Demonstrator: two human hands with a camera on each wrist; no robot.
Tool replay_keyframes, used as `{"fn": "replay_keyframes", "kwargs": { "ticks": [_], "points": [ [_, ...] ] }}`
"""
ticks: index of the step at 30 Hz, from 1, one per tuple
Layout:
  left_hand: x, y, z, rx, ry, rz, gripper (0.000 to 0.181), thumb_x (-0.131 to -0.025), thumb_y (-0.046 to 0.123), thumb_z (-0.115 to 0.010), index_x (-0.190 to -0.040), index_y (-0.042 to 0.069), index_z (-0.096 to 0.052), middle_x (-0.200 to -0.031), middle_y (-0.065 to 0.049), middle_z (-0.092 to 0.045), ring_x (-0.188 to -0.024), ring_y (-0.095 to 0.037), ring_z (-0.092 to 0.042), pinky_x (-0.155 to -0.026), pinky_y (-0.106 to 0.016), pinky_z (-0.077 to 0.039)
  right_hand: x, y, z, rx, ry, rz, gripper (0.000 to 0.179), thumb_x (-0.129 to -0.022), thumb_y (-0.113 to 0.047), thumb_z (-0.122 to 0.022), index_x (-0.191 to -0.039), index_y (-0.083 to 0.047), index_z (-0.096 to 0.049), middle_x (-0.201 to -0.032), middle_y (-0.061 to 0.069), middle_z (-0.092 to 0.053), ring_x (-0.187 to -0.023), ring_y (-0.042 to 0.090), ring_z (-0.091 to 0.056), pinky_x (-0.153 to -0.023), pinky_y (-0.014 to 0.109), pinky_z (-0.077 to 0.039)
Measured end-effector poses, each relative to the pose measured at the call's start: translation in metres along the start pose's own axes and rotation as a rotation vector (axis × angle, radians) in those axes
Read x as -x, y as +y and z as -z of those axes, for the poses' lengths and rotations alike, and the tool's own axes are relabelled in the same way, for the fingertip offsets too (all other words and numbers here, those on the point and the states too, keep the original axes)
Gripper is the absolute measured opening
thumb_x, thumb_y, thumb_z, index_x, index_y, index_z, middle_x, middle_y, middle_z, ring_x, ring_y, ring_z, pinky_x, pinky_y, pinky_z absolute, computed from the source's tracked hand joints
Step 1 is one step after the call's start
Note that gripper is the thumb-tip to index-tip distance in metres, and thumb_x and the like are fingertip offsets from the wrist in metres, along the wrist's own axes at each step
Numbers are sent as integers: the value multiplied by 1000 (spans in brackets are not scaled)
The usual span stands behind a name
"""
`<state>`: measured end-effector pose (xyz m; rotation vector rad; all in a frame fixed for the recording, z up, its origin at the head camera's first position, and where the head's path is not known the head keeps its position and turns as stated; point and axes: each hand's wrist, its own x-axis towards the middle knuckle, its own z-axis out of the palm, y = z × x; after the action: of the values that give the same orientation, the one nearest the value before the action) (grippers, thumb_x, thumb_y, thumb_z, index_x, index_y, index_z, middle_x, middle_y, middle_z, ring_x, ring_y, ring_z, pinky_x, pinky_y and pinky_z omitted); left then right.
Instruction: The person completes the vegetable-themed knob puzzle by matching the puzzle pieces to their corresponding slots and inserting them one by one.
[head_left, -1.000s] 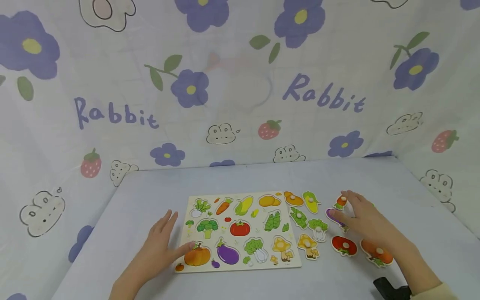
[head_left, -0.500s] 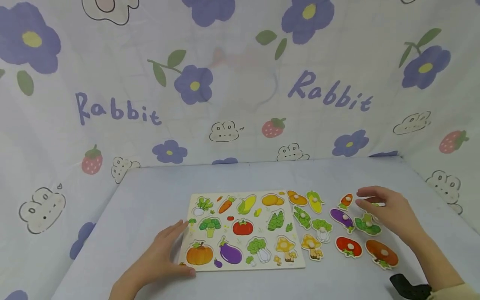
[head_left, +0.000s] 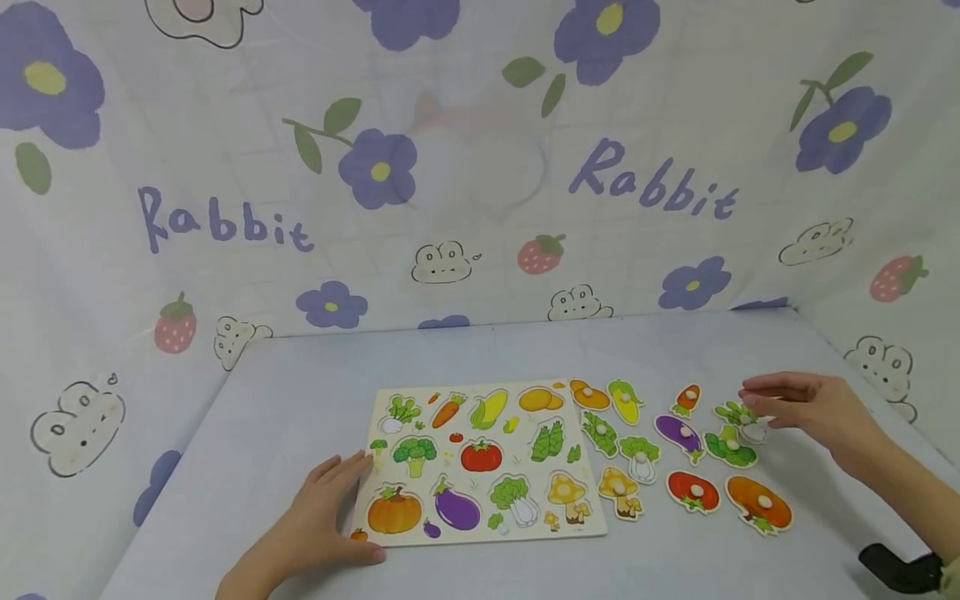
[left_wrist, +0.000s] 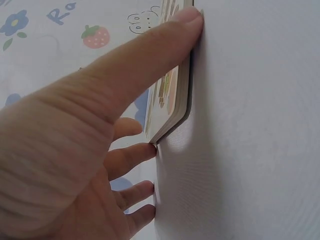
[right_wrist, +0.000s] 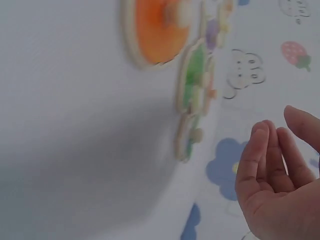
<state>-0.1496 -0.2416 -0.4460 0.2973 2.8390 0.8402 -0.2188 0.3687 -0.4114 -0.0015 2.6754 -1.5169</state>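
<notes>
A flat wooden vegetable puzzle board (head_left: pixel 480 537) lies on the table. My left hand (head_left: pixel 307 517) is at its near left corner, with the thumb along the front edge and the fingers beside the left edge. In the left wrist view, the thumb (left_wrist: pixel 145 60) touches the board's edge and the fingers are loosely bent. My right hand (head_left: pixel 825 417) hovers by the radish piece (head_left: pixel 753 431), holding nothing; the fingertips partly overlap it in the head view. Next to that piece lie the broccoli piece (head_left: pixel 731 454), the carrot piece (head_left: pixel 687 398) and the eggplant piece (head_left: pixel 675 432).
More knobbed pieces lie right of the board: pumpkin (head_left: pixel 750 496), tomato (head_left: pixel 682 486), mushroom (head_left: pixel 617 483), cabbage (head_left: pixel 637 450), asparagus (head_left: pixel 597 429), corn (head_left: pixel 624 408) and potato (head_left: pixel 585 393). A black object (head_left: pixel 896 571) is at the right wrist. A printed curtain (head_left: pixel 480 350) surrounds the table.
My right hand has moved right, from over the carrot and eggplant pieces to the radish piece, uncovering the broccoli piece. My left thumb has slid from the board's top to its front edge.
</notes>
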Motion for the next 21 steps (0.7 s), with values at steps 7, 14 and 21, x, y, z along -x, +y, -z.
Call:
{"fn": "replay_keyframes", "kwargs": {
  "ticks": [7,14,21],
  "points": [
    [0,-1,-1,-5,4,11,117,-52,56,-93,-147,6,-45,-153,-12,-38,-142,-41,-19,-109,-65,-22,-7,21,8,60,-72,-49,59,-90,-35,-74,-131,4,-59,-117,11,-69,-91,1,-64,-76,29,-57],
    [0,-3,0,-1,2,6,118,-52,57,-92,-147,5,-45,-154,-11,-38,-142,-42,-18,-109,-65,-22,-18,36,15,56,-131,-60,55,-88,-26,-77,-130,5,-59,-116,12,-69,-89,16,-67,-72,34,-56],
    [1,-4,1,13,0,3,118,-53,57,-92,-148,6,-44,-154,-10,-37,-143,-41,-17,-109,-65,-21,-25,42,14,90,-146,-92,57,-84,-26,-80,-128,5,-60,-114,12,-70,-89,14,-66,-74,29,-55]
  ]
}}
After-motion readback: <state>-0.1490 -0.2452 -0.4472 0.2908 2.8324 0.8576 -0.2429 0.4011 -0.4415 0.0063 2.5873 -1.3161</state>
